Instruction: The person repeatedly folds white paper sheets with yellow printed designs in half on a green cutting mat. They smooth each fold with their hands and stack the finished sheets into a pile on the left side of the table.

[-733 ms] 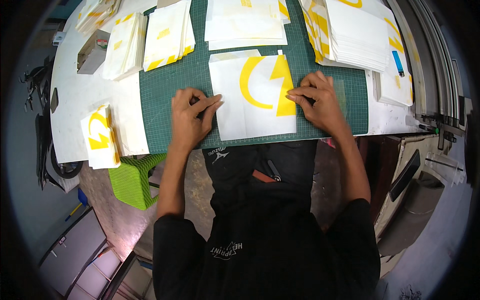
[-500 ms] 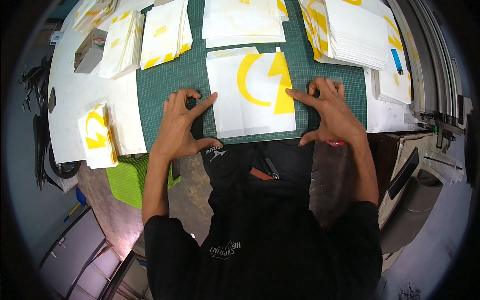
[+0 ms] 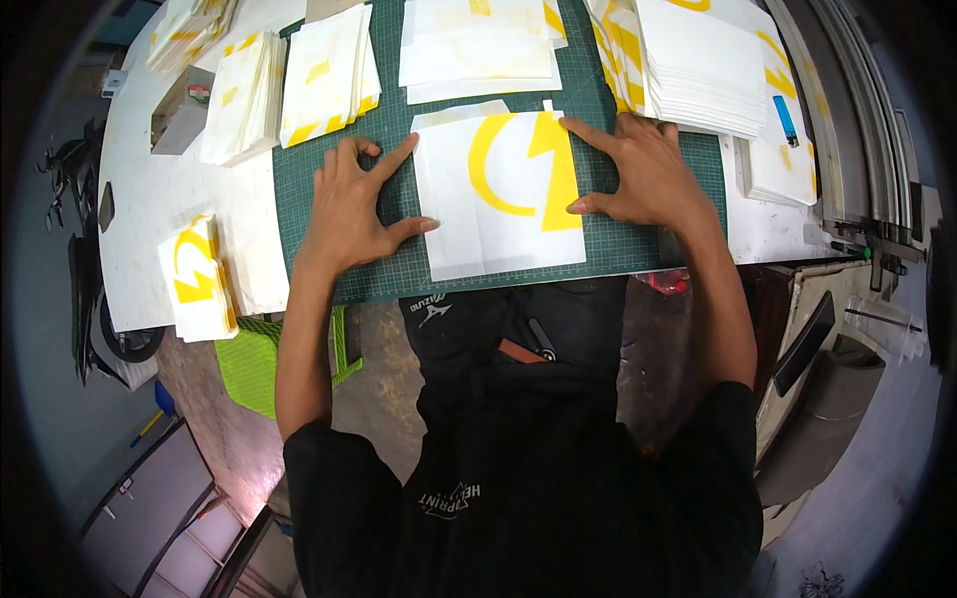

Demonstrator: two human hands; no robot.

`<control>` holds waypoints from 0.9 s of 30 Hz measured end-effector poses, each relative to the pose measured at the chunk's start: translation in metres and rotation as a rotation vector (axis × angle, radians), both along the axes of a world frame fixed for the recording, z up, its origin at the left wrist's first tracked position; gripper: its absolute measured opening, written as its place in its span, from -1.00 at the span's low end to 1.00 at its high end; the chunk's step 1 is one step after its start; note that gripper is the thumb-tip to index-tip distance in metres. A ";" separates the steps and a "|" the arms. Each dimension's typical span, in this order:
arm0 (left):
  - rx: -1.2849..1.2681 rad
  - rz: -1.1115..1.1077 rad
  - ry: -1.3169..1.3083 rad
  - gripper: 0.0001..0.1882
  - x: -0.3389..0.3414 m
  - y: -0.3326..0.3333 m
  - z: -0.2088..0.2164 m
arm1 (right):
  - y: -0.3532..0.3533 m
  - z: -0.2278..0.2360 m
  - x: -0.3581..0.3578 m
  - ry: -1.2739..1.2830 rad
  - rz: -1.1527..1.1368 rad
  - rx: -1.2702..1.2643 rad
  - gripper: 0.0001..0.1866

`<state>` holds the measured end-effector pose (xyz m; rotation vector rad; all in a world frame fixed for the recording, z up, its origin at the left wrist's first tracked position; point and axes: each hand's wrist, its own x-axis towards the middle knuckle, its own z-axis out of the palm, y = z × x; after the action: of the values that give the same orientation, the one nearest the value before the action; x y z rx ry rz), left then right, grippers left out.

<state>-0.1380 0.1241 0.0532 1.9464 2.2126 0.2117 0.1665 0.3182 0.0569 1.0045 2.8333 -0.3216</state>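
Note:
A white paper sheet or flat paper bag (image 3: pixel 449 219) with a yellow curved and zigzag print lies flat on the green gridded cutting mat (image 3: pixel 309 189) before me. My left hand (image 3: pixel 351 209) is at its left side, index finger at the upper left corner and thumb at the lower left edge. My right hand (image 3: pixel 646 171) mirrors it: the index fingertip touches the upper right corner and the thumb rests on the right edge. Both hands have thumb and index finger spread wide, the other fingers loosely curled. Neither hand grasps anything.
Stacks of white and yellow printed papers (image 3: pixel 703 75) stand at the back right, more (image 3: pixel 329 70) at the back left. A small folded stack (image 3: pixel 197 274) lies by the table's left edge. A grey box (image 3: pixel 179 120) and a blue lighter (image 3: pixel 784 120) sit nearby.
Both hands have slid away from me along the sheet's sides. Index fingers went from the side edges to the far corners, and thumbs from below the near edge onto the side edges.

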 end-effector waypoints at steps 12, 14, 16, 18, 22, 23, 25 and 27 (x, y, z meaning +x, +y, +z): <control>0.114 -0.154 0.019 -0.14 0.004 0.000 0.004 | 0.001 0.010 0.007 0.212 -0.098 -0.106 0.05; 0.143 -0.242 -0.029 -0.35 0.011 -0.009 -0.009 | -0.021 0.015 0.009 0.425 -0.240 -0.172 -0.08; 0.145 -0.193 0.045 -0.35 0.023 -0.019 -0.019 | -0.049 0.005 0.008 0.557 -0.144 -0.042 -0.18; 0.198 -0.171 0.140 -0.33 0.036 -0.026 -0.025 | -0.082 -0.006 0.007 0.638 -0.059 -0.002 -0.26; 0.210 -0.119 0.100 -0.35 0.083 -0.050 -0.014 | -0.110 -0.015 -0.004 0.607 0.055 0.018 -0.35; 0.207 -0.123 0.065 -0.37 0.094 -0.056 -0.012 | -0.111 -0.016 -0.006 0.568 0.068 0.051 -0.38; 0.219 -0.120 0.006 -0.41 0.101 -0.061 -0.015 | -0.098 -0.020 -0.004 0.497 0.091 -0.003 -0.37; 0.248 -0.104 -0.041 -0.43 0.100 -0.060 -0.024 | -0.089 -0.025 0.000 0.421 0.150 -0.034 -0.35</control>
<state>-0.0381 0.0638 0.0296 2.1530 2.1389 0.5281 0.1666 0.2295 0.0320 0.7875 3.2377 -0.6291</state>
